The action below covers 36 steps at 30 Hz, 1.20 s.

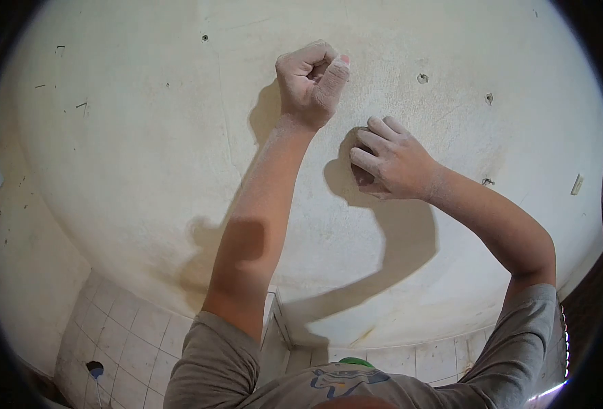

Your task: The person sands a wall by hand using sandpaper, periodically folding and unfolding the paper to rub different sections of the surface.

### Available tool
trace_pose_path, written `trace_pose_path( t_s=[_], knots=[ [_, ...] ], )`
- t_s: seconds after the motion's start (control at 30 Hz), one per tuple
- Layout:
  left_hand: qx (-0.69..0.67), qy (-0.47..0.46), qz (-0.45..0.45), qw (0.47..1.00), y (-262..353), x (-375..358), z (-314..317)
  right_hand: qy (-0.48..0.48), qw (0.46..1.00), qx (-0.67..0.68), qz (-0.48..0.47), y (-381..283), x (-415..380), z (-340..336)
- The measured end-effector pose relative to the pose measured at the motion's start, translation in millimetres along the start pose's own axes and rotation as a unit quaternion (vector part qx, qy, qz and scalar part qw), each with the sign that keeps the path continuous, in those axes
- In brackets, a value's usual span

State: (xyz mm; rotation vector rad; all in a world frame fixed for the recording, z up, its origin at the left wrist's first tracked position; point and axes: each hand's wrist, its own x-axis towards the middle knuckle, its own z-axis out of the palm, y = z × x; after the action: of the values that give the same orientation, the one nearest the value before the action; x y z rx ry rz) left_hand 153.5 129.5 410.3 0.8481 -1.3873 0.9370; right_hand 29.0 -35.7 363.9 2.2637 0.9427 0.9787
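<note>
- As you are facing a pale, scuffed wall (144, 170), both of your arms are reaching up to it, and both hands are looking dusted with white powder.
- Your right hand (395, 162) is pressing flat against the wall, just right of centre in the view. Its fingers are lying close together and curling over a small dark pad (361, 176), probably a sanding block or sandpaper; only its edge is showing at the hand's 9 o'clock side, so I cannot tell exactly what it is.
- Your left hand (312, 80) is resting against the wall at about 11 o'clock from the right hand, near it but apart. It is curling into a loose fist, thumb tucked against the fingers, and it seems to be holding nothing.
- Small holes are dotting the wall: one hole (422, 78) is sitting at 1 o'clock from the right hand, with another further right.
- Judging from the dust and the grip, you are in the middle of rubbing down the wall surface, with the left fist bracing you.
- The next stroke is likely calling for steady, even pressure through the right palm, keeping the pad flat so it is not slipping out from under your fingers.
- Tiled surfaces (124, 341) are showing below the wall, at 7 o'clock in the view.
</note>
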Motion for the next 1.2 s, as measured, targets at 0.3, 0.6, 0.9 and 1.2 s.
trace_pose_path(
  t_s=[0.3, 0.6, 0.9, 1.2],
  knots=[
    [0.003, 0.006, 0.027, 1.0, 0, 0, 3, -0.006, 1.0, -0.024, -0.01, 4, -3, -12],
    [0.0, 0.025, 0.024, 0.999, 3, 0, 8, 0.076, 0.989, -0.084, 0.094, 62, 9, -56],
    [-0.009, 0.018, 0.061, 0.998, 1, 1, 6, 0.238, 0.949, -0.144, 0.145, 109, 28, -74],
    [-0.005, 0.057, 0.082, 0.995, -14, -1, 12, 0.222, 0.952, -0.083, 0.194, 102, 30, -86]
  ],
)
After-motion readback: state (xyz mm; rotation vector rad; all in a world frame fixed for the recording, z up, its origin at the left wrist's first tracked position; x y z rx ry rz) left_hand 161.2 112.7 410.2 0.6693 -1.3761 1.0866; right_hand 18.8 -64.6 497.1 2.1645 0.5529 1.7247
